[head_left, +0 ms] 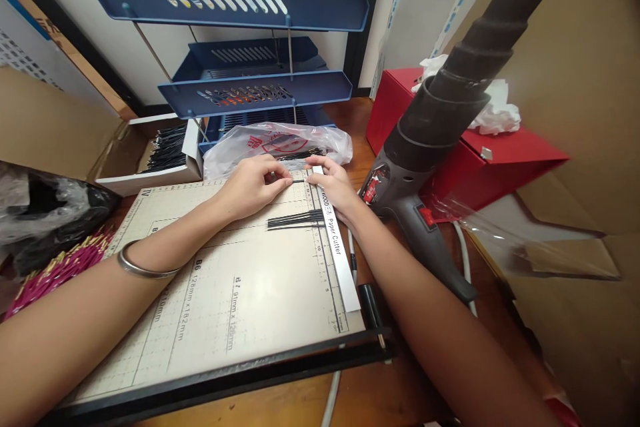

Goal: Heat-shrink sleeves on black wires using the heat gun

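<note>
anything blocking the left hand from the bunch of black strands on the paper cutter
Nothing visible: only printed board of the paper cutter separates the left hand from the black strands. The white strip is at their right ends.

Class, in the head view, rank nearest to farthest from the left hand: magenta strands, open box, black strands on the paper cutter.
1. Black strands: on the paper cutter, lower right.
2. Open box: left, farther back.
3. Magenta strands: far left.
</note>
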`<state>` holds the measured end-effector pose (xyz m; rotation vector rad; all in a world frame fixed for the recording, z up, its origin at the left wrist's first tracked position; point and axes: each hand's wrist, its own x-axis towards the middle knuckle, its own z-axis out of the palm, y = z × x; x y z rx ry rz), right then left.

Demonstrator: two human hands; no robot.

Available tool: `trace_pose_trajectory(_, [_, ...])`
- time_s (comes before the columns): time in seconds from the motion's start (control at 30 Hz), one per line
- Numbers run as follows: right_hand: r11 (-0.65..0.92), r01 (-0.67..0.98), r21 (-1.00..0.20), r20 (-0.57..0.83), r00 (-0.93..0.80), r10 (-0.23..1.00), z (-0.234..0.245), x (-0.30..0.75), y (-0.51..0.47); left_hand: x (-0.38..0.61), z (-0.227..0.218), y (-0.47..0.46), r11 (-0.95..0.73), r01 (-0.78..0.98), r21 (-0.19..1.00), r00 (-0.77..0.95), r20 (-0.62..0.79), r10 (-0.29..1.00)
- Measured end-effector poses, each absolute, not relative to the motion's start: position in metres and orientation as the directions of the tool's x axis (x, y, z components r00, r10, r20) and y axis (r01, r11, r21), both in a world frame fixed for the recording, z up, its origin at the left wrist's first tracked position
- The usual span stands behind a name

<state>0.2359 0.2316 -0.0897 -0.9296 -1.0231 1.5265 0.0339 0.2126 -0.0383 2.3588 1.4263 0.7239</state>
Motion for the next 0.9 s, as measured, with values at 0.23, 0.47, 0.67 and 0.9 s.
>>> trace_pose_trajectory(0.23, [-0.104, -0.319, -0.942, -0.048, -0.178, 0.983, -0.0922, 0.2366, 0.2325, 0.032, -0.0382, 0.2139, -0.483, 0.759, 0.437, 0.383, 0.301, 0.874])
trace_pose_trajectory(0.47, [-0.035, -0.319, -0.947, 0.015, -0.153, 0.988, -0.0944, 0.2378, 0.2325, 0.0309, -0.0376, 0.2154, -0.496, 0.778, 0.385, 0.401, 0.304, 0.864])
trace_pose_trajectory(0.67, [-0.037, -0.314, -0.949, 0.007, -0.138, 0.99, -0.0964, 0.2367, 0.2341, 0.031, -0.0388, 0.2165, -0.516, 0.77, 0.375, 0.421, 0.309, 0.853])
trace_pose_trajectory(0.9, [-0.037, -0.317, -0.948, 0.008, -0.138, 0.99, -0.0957, 0.2368, 0.2336, 0.031, -0.0371, 0.2156, -0.506, 0.776, 0.376, 0.411, 0.307, 0.858])
